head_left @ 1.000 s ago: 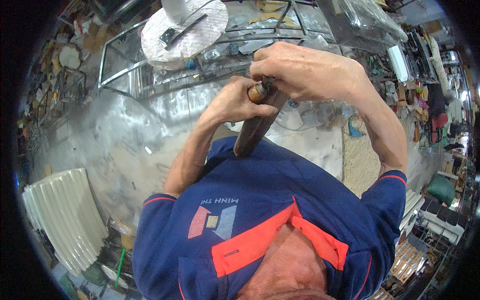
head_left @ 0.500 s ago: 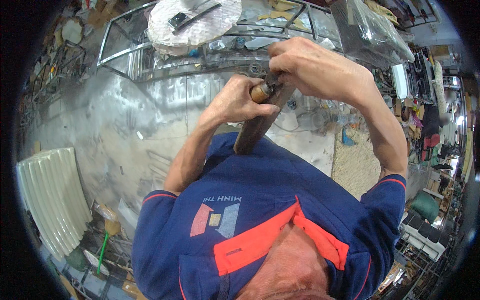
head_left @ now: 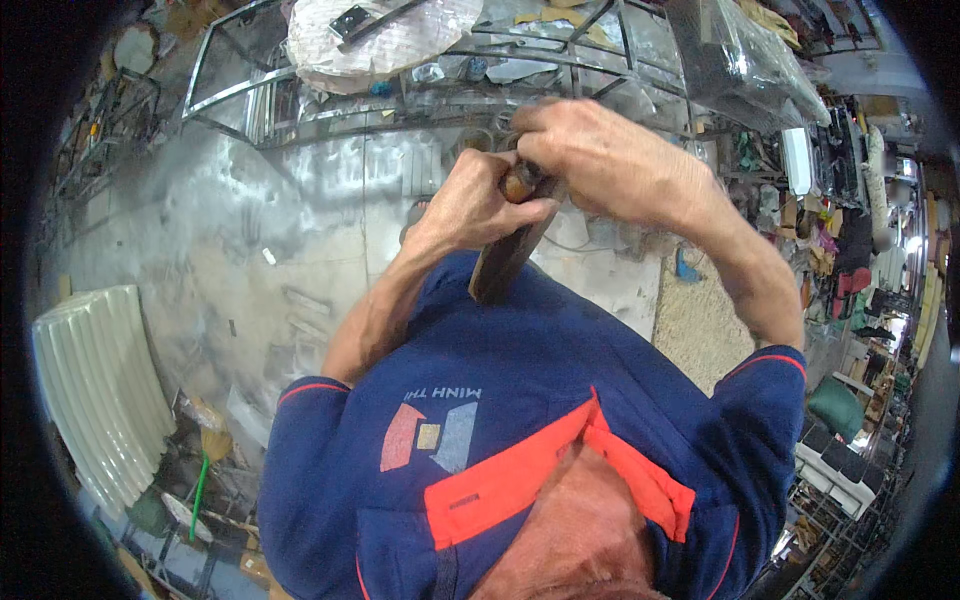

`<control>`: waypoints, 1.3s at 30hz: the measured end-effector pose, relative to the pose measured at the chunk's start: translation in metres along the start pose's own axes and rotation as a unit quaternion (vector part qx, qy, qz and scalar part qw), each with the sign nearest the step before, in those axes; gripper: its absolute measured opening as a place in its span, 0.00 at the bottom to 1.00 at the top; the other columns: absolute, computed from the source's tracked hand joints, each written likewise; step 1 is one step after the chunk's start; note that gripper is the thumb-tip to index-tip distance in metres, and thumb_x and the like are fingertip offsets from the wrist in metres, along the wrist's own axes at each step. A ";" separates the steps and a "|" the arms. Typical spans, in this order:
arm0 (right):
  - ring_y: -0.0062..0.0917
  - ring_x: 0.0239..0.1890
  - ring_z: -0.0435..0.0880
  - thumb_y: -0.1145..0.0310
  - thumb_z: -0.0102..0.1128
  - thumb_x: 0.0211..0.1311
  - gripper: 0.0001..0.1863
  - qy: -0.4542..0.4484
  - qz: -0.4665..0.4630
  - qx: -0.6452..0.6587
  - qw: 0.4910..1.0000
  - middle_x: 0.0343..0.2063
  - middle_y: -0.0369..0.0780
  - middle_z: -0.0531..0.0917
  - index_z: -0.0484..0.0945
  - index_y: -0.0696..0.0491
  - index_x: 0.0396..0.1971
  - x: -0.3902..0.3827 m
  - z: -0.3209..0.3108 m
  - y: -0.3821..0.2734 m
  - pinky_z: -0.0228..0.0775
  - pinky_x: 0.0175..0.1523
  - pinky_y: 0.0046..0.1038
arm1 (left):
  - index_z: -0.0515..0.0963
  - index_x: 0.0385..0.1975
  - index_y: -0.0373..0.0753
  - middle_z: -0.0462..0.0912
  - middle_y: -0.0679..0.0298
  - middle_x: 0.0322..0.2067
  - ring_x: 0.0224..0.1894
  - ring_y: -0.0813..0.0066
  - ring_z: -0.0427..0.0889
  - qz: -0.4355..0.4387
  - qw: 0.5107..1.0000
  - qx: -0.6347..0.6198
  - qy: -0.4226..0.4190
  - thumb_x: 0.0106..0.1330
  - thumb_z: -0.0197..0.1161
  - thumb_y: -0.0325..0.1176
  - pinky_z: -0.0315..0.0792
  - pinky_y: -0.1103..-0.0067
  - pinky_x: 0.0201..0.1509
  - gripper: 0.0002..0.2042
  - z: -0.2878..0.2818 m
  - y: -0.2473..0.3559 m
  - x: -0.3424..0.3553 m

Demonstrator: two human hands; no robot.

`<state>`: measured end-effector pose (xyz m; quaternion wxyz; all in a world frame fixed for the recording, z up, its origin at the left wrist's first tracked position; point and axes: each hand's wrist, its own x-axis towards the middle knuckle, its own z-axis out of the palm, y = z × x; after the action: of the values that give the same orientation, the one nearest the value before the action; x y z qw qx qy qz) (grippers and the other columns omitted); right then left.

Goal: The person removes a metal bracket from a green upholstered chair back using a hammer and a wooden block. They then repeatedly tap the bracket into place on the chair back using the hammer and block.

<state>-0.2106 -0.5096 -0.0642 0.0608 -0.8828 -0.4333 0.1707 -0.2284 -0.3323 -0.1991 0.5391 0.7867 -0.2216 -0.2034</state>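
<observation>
My left hand (head_left: 468, 205) is closed around a short wooden handle (head_left: 520, 184) with a metal collar, its thumb lying along a flat dark-brown bar (head_left: 502, 262). The bar slants from under my hands towards my belly, its near end against my navy shirt. Just beyond the handle, my right hand (head_left: 590, 150) has its fingers bent and pressed together at the far part of the bar. What those fingers grip is hidden behind the hand. Whatever blade or tip the handle carries does not show clearly either.
Ahead stands a metal frame (head_left: 245, 92) bearing a round white padded piece (head_left: 375, 50). A plastic-wrapped block (head_left: 735, 70) is at the far right. Ribbed cream cushioning (head_left: 105, 385) and a green-handled broom (head_left: 203, 485) are on the left. A beige mat (head_left: 700, 330) lies to my right.
My right hand has shifted a little left and nearer, closer to the handle. My left hand keeps its grip at almost the same place, and the view has tilted slightly.
</observation>
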 end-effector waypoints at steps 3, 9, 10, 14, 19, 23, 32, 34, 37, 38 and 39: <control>0.40 0.56 0.81 0.74 0.66 0.52 0.13 0.108 -0.059 -0.090 0.988 0.44 0.46 0.83 0.83 0.59 0.39 0.005 0.001 0.001 0.77 0.61 0.38 | 0.84 0.34 0.27 0.84 0.50 0.22 0.25 0.66 0.84 0.071 0.995 0.006 0.068 0.55 0.79 0.46 0.79 0.65 0.33 0.24 0.002 -0.016 0.013; 0.38 0.48 0.84 0.64 0.84 0.51 0.27 0.503 0.095 0.129 0.849 0.46 0.47 0.83 0.81 0.58 0.48 -0.050 0.062 -0.023 0.77 0.53 0.37 | 0.85 0.36 0.28 0.84 0.59 0.22 0.26 0.76 0.82 -0.087 0.994 -0.029 0.066 0.58 0.79 0.46 0.78 0.70 0.30 0.23 -0.031 0.011 0.011; 0.36 0.49 0.85 0.64 0.86 0.49 0.34 0.475 0.164 0.211 0.838 0.47 0.46 0.84 0.79 0.58 0.55 -0.045 0.090 -0.021 0.78 0.54 0.36 | 0.85 0.36 0.30 0.83 0.62 0.21 0.24 0.79 0.80 -0.091 0.991 -0.067 0.076 0.59 0.79 0.45 0.75 0.73 0.27 0.21 -0.033 0.012 0.012; 0.31 0.53 0.84 0.64 0.85 0.51 0.43 0.399 0.200 0.636 0.629 0.52 0.44 0.85 0.71 0.61 0.65 -0.010 0.176 -0.021 0.78 0.58 0.36 | 0.85 0.39 0.33 0.84 0.65 0.22 0.19 0.83 0.76 -0.139 0.976 -0.151 0.070 0.65 0.77 0.41 0.68 0.80 0.19 0.16 -0.040 0.036 0.028; 0.25 0.38 0.86 0.75 0.76 0.56 0.31 0.484 0.192 0.661 0.541 0.42 0.41 0.85 0.72 0.61 0.59 -0.013 0.184 -0.013 0.81 0.47 0.28 | 0.80 0.37 0.36 0.83 0.62 0.25 0.24 0.74 0.82 -0.045 0.918 -0.356 0.171 0.72 0.71 0.40 0.73 0.76 0.25 0.13 -0.031 0.042 0.078; 0.28 0.44 0.85 0.78 0.77 0.52 0.36 0.621 0.267 0.479 0.561 0.41 0.42 0.84 0.67 0.60 0.60 -0.045 0.135 -0.008 0.79 0.49 0.32 | 0.73 0.32 0.39 0.78 0.62 0.25 0.29 0.68 0.82 0.015 0.830 -0.552 0.078 0.73 0.68 0.35 0.78 0.68 0.33 0.12 -0.012 0.075 0.155; 0.34 0.38 0.83 0.74 0.70 0.57 0.35 0.883 -0.045 0.271 0.381 0.42 0.48 0.80 0.61 0.55 0.63 -0.150 0.082 -0.022 0.81 0.43 0.41 | 0.70 0.32 0.42 0.76 0.64 0.26 0.30 0.68 0.78 0.041 0.727 -0.667 0.158 0.74 0.66 0.37 0.80 0.65 0.42 0.12 0.045 0.132 0.230; 0.35 0.36 0.83 0.73 0.67 0.60 0.34 0.901 -0.044 0.259 0.346 0.39 0.47 0.78 0.61 0.55 0.63 -0.148 0.078 -0.022 0.82 0.42 0.42 | 0.69 0.36 0.42 0.74 0.65 0.25 0.30 0.66 0.78 0.046 0.718 -0.681 0.135 0.74 0.66 0.39 0.82 0.62 0.42 0.13 0.061 0.114 0.225; 0.36 0.34 0.83 0.73 0.66 0.60 0.32 0.864 0.073 0.361 0.344 0.37 0.45 0.78 0.62 0.56 0.63 -0.144 0.114 -0.018 0.81 0.41 0.44 | 0.70 0.38 0.42 0.73 0.65 0.26 0.30 0.68 0.77 0.086 0.752 -0.641 0.129 0.75 0.66 0.35 0.79 0.65 0.40 0.10 0.088 0.112 0.197; 0.35 0.33 0.83 0.73 0.66 0.60 0.32 0.840 0.103 0.407 0.344 0.36 0.46 0.78 0.63 0.57 0.63 -0.142 0.125 -0.017 0.81 0.41 0.44 | 0.70 0.39 0.42 0.73 0.65 0.26 0.30 0.68 0.77 0.097 0.757 -0.636 0.113 0.75 0.65 0.33 0.79 0.67 0.39 0.09 0.098 0.112 0.191; 0.34 0.33 0.82 0.74 0.65 0.60 0.31 0.814 0.133 0.451 0.341 0.36 0.46 0.78 0.64 0.57 0.62 -0.140 0.135 -0.016 0.81 0.42 0.44 | 0.71 0.38 0.42 0.74 0.65 0.26 0.30 0.68 0.77 0.108 0.775 -0.615 0.101 0.76 0.65 0.32 0.78 0.67 0.39 0.08 0.101 0.113 0.189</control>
<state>-0.3494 -0.6151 -0.1510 0.7488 -0.4705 0.0959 -0.4568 -0.1442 -0.5526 -0.1427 0.9456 0.2749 -0.0772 -0.1557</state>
